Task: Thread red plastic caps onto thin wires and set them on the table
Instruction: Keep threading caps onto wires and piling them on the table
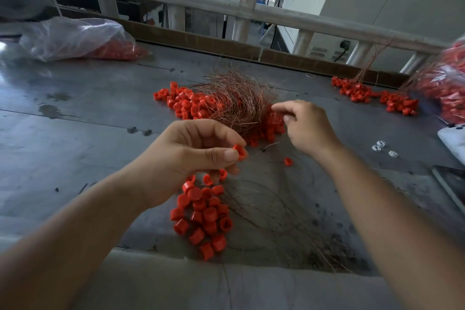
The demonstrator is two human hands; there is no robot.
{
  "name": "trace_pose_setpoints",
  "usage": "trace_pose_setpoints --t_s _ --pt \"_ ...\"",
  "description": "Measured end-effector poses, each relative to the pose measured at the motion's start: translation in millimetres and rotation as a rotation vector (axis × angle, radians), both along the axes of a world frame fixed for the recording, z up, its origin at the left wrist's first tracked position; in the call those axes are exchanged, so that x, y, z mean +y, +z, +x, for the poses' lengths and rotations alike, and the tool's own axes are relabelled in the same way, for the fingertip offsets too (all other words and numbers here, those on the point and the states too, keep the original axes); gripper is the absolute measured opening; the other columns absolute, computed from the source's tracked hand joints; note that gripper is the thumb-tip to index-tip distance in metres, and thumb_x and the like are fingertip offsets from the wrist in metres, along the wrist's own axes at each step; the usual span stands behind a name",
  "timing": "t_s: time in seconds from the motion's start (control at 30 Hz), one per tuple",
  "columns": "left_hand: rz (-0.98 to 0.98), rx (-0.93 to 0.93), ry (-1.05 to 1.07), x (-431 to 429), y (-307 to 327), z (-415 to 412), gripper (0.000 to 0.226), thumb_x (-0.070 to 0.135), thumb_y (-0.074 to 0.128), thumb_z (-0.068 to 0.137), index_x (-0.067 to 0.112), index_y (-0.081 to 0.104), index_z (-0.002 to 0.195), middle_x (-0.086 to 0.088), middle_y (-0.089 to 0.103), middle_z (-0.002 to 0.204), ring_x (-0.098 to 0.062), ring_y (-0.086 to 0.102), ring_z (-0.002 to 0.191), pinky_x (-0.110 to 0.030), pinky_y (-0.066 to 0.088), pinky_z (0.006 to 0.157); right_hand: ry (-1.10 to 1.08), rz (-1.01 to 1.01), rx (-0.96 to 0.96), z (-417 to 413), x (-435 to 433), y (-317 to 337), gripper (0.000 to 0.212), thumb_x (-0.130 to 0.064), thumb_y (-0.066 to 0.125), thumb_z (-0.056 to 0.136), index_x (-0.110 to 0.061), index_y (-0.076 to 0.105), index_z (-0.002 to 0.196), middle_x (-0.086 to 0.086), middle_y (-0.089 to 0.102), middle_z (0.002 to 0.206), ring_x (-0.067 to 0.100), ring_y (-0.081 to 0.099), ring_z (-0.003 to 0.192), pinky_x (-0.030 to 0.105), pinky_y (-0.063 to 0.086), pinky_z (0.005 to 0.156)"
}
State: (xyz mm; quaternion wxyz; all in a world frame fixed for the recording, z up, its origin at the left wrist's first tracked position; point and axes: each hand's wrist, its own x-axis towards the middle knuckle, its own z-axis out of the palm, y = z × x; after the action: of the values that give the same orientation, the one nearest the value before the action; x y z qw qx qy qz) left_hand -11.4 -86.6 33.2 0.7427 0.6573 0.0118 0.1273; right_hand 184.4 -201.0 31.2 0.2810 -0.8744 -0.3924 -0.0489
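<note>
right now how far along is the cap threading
Done: a bunch of wired caps lies by the near edge, with more bunches at the far right. In hand: the left hand pinches one red cap; the right hand reaches into the wire tangle, its grip unclear. Left: loose caps around the tangle and a bag of caps, so plenty remains.
</note>
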Motion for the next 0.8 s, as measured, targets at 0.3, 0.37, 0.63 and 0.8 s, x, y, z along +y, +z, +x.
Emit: trace_pose_setpoints --t_s 0.3,0.37,0.63,0.8 --pt "0.036 0.006 -0.032 0.3 -3.6 0.8 0.015 0.020 0.071 0.060 0.017 0.073 0.075 -0.002 0.069 0.068 -0.009 0.064 0.058 -0.016 0.048 0.050 0.064 0.273 -0.094 -12.3 -28.7 13.4 0.019 -0.010 0.068 0.080 -0.011 0.071 0.099 -0.004 0.060 0.090 -0.004 0.051 0.072 0.000 0.036 0.069" --pt "0.045 0.011 -0.029 -0.4 -4.1 1.3 0.014 0.018 0.071 0.061 0.017 0.073 0.075 -0.002 0.069 0.067 -0.009 0.064 0.059 -0.016 0.048 0.050 0.077 0.331 -0.112 -13.8 -34.8 16.5 0.019 -0.008 0.067 0.080 -0.009 0.070 0.099 -0.005 0.059 0.093 -0.003 0.053 0.076 0.001 0.038 0.073" --pt "0.080 0.035 -0.011 -2.1 -4.6 1.4 0.013 0.013 0.069 0.064 0.015 0.072 0.076 -0.003 0.069 0.070 -0.011 0.065 0.062 -0.017 0.049 0.053 0.307 0.402 -0.024 -34.4 -42.9 13.2 0.016 -0.029 0.058 0.081 -0.019 0.067 0.089 -0.015 0.063 0.086 -0.004 0.060 0.088 0.008 0.043 0.082" --pt "0.082 0.036 -0.013 -2.1 -4.8 1.1 0.012 0.011 0.068 0.065 0.014 0.072 0.076 -0.003 0.069 0.068 -0.010 0.064 0.060 -0.016 0.048 0.053 0.107 0.449 -0.003 -18.7 -46.4 11.2 0.008 -0.019 0.062 0.086 -0.022 0.062 0.079 -0.018 0.059 0.072 -0.005 0.056 0.067 0.006 0.041 0.065"
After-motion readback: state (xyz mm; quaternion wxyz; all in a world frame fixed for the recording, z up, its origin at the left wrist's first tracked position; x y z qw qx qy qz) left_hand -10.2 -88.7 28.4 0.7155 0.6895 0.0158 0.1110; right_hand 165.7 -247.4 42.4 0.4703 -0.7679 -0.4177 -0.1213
